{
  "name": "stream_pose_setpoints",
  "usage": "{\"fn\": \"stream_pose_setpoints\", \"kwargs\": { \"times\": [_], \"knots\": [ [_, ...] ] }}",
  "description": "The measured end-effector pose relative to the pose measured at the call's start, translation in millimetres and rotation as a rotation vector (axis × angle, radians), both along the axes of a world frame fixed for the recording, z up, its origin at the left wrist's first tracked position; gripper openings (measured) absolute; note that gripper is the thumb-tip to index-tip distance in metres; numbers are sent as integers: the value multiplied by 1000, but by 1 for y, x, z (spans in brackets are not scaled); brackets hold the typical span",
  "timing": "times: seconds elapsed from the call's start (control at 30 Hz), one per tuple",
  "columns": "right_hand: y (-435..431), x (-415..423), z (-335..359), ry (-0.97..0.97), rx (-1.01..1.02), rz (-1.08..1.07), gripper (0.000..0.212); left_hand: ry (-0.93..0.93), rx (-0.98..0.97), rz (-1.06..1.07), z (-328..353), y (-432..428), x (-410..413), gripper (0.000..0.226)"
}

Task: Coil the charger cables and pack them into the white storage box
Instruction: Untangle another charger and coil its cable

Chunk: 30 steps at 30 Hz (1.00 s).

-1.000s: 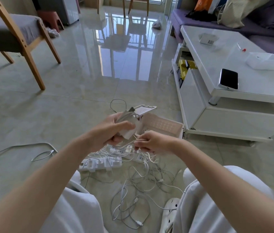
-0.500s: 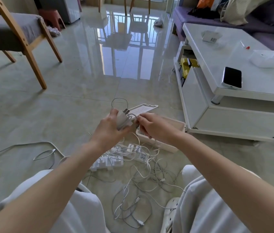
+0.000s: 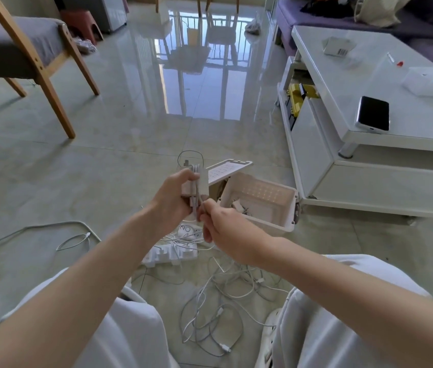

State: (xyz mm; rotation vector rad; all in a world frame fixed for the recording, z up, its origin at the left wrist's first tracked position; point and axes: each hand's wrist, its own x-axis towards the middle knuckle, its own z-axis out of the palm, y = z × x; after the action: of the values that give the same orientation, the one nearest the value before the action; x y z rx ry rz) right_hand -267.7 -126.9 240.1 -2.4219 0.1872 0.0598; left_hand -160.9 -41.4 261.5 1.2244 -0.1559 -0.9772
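While the left hand (image 3: 175,199) is gripping a white charger (image 3: 202,183) with its fingers curled round it, the right hand (image 3: 227,231) is pinching the cable (image 3: 196,201) just under the charger, with finger and thumb closed on the thin cord. The cable is running in turns round the charger, and one small loop is sticking up above it. Both hands are holding this bundle in the air, near the white box (image 3: 268,224) but not over it.

The box is sitting open on the floor just past the hands, and its lid (image 3: 230,170) is standing up behind them. Something small is lying inside; I cannot tell what.

Below the hands a power strip (image 3: 169,257) is lying on the floor, and a messy pile of loose cables (image 3: 218,312) is lying between the knees.

I think the turns may be springing open if the right hand lets go too soon, because nothing is tying them. The loose end may be hanging down into the pile, so a pull might be dragging other cables along or making a knot. The loop on top might be catching on the box edge going in. The lid might be tipping shut if it is bumped.
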Motion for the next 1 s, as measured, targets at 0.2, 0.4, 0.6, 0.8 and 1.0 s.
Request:
{"fn": "stream_pose_setpoints", "kwargs": {
  "times": [0.2,0.4,0.6,0.8,1.0],
  "knots": [
    [6,-7,-30,139,-196,276,31,175,-175,132,9,-1,0,43],
    [-19,11,-6,195,-272,278,16,48,-50,-66,21,10,3,41],
    [-48,20,7,197,-276,190,37,-345,232,-149,28,17,2,40],
    [-65,20,1,64,-524,-4,26,-998,429,-242,10,30,13,16],
    [-51,23,11,-188,-432,-186,41,-1373,688,-219,-4,32,22,26]
  ]
}}
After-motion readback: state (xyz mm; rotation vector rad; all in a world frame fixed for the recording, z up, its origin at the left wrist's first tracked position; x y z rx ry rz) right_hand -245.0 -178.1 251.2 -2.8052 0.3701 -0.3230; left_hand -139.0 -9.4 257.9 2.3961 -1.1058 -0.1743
